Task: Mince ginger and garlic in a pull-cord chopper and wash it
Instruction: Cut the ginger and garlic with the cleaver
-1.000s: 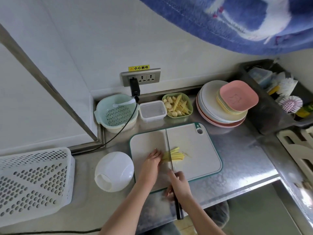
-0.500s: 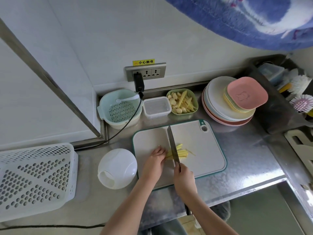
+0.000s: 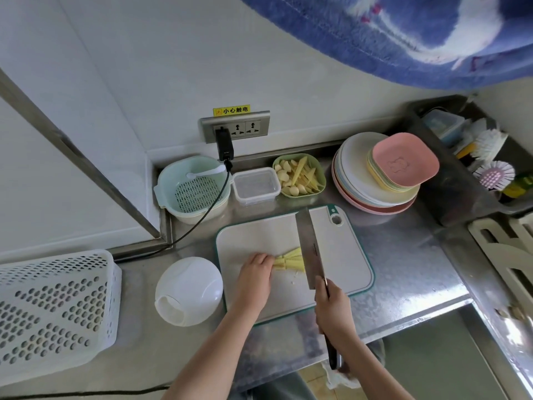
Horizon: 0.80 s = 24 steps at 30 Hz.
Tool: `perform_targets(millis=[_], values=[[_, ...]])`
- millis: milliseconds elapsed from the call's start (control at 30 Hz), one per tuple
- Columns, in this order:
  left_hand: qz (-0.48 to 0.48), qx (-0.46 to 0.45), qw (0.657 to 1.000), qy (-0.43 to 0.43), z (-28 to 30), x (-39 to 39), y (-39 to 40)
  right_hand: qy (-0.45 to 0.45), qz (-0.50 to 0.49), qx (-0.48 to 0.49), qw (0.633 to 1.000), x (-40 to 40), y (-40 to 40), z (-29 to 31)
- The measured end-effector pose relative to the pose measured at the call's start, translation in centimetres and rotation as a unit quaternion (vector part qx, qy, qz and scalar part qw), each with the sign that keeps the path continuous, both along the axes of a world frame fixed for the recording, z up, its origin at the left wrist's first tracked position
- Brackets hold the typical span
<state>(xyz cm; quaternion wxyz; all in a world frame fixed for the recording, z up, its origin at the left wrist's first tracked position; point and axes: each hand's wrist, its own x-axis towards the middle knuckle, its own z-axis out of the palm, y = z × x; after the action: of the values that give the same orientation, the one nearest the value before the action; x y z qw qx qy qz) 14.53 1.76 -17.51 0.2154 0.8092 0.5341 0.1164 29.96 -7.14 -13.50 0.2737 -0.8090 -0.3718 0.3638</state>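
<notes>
Head view: left hand [image 3: 256,277] is pinning ginger strips [image 3: 288,262], right hand [image 3: 331,310] is gripping the cleaver [image 3: 310,249]; chopper [image 3: 189,290] is waiting unused, washing undone.

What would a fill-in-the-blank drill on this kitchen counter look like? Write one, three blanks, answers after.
1. The right hand grips the handle of a steel ____ over the white cutting board.
2. The left hand presses on the yellow ginger strips, which lie on the ____.
3. The pink square plate sits on top of a ____ of plates.

Answers: cleaver; cutting board; stack
</notes>
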Motion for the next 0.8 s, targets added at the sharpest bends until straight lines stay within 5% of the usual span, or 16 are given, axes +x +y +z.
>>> perform_targets(millis=[333, 533, 633, 800], values=[[0.023, -0.062, 0.996, 0.065, 2.0, 1.0, 1.0, 0.071, -0.064, 0.017, 0.995, 2.9, 2.0, 0.8], [0.009, -0.017, 0.998, 0.052, 2.4, 1.7, 0.7, 0.255, -0.125, -0.039, 0.958, 7.4, 3.5, 1.3], [-0.034, 0.021, 0.999, -0.004, 2.9, 3.1, 1.0, 0.177, -0.151, -0.028, 0.972, 7.8, 3.6, 0.4], [-0.048, -0.031, 0.993, 0.103, 2.2, 2.6, 1.6, -0.099, -0.053, -0.072, 0.991, 9.6, 3.3, -0.5]])
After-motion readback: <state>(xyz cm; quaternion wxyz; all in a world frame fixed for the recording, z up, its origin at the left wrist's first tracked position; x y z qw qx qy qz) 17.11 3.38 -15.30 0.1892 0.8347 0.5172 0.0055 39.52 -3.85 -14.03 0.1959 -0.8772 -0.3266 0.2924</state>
